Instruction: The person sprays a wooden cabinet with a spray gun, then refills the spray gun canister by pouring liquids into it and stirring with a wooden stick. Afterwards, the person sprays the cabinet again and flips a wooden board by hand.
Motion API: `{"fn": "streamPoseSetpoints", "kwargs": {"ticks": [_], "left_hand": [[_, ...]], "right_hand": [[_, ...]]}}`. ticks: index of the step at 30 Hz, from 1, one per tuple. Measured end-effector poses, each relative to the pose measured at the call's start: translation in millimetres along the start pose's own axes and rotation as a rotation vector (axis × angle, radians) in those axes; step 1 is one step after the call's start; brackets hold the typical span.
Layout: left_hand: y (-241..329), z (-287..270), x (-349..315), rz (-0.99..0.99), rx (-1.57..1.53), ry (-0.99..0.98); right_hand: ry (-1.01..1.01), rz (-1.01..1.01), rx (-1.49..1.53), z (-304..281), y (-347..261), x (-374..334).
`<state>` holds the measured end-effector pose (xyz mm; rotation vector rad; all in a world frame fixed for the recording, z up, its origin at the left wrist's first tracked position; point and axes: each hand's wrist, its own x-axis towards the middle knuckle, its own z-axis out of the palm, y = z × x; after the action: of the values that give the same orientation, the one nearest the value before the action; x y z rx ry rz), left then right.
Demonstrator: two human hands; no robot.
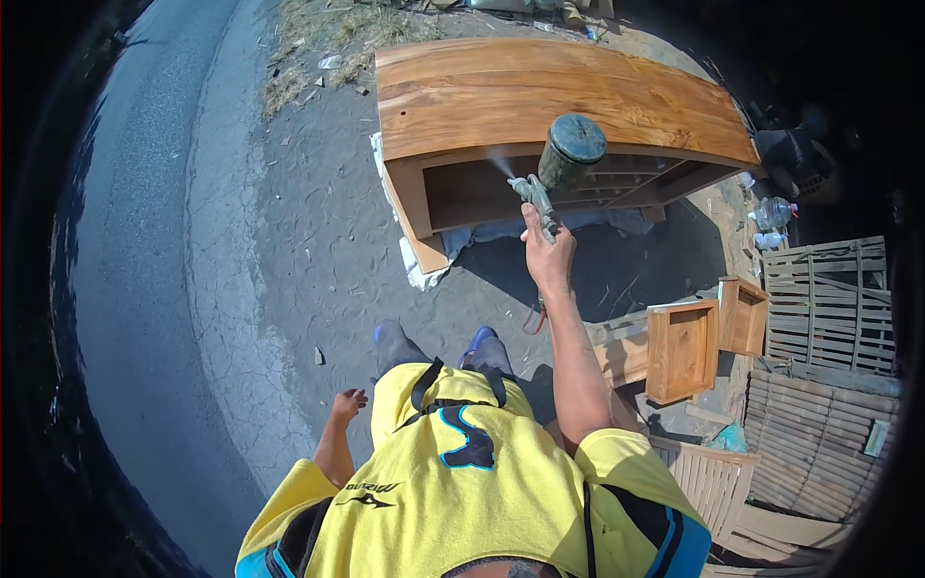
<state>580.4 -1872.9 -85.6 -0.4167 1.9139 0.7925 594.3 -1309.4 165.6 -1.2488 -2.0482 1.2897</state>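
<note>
My right hand [549,258] is closed round the handle of a spray gun [536,200], which has a dark, round-lidded cup [572,152] on it. A pale mist [501,166] leaves the nozzle toward the upper left, at the front edge of a wooden cabinet [472,96]. The cabinet has a glossy brown, grained top and open compartments in its front. My left hand [349,405] hangs low beside my yellow shirt, away from the cabinet, its fingers loosely bent and slightly apart with nothing seen in them. A red hose [535,320] shows below my right wrist.
Two wooden drawers [683,352] stand to the right, near slatted bamboo panels [819,424]. White sheeting [419,270] lies under the cabinet. Plastic bottles [774,213] are beyond its right end. A paved road [164,241] runs along the left, beside sandy ground.
</note>
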Motion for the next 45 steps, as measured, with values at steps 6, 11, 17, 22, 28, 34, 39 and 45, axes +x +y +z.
{"fn": "streamPoseSetpoints", "kwargs": {"ticks": [6, 11, 17, 22, 28, 34, 39, 45], "left_hand": [[9.4, -64.0, 34.9, 0.077, -0.092, 0.006], [-4.6, -150.2, 70.5, 0.121, -0.104, -0.001], [-33.5, -239.5, 102.2, 0.097, -0.02, 0.021], [-44.4, -263.0, 126.1, 0.102, -0.071, 0.036], [-35.4, -241.8, 133.0, 0.071, -0.037, -0.12], [11.4, -244.8, 144.8, 0.421, 0.045, -0.225], [215.5, -192.5, 84.5, 0.897, 0.076, -0.288], [445.8, -101.8, -101.6, 1.473, 0.27, -0.375]], "right_hand": [[-0.142, -0.135, 0.018, 96.0, -57.1, -67.3], [-0.103, -0.282, -0.066, 162.2, -97.7, -104.2], [-0.02, -0.191, -0.292, 212.1, -152.0, -100.7], [0.02, -0.206, -0.348, 247.5, -177.5, -95.3], [0.221, -0.424, -0.265, 288.0, -171.7, -44.7], [0.169, -0.364, 0.105, 281.3, -204.8, -69.4], [0.187, -0.337, 0.147, 259.1, -107.8, -131.9], [0.124, -0.086, 0.299, 176.6, -90.0, -196.6]]}}
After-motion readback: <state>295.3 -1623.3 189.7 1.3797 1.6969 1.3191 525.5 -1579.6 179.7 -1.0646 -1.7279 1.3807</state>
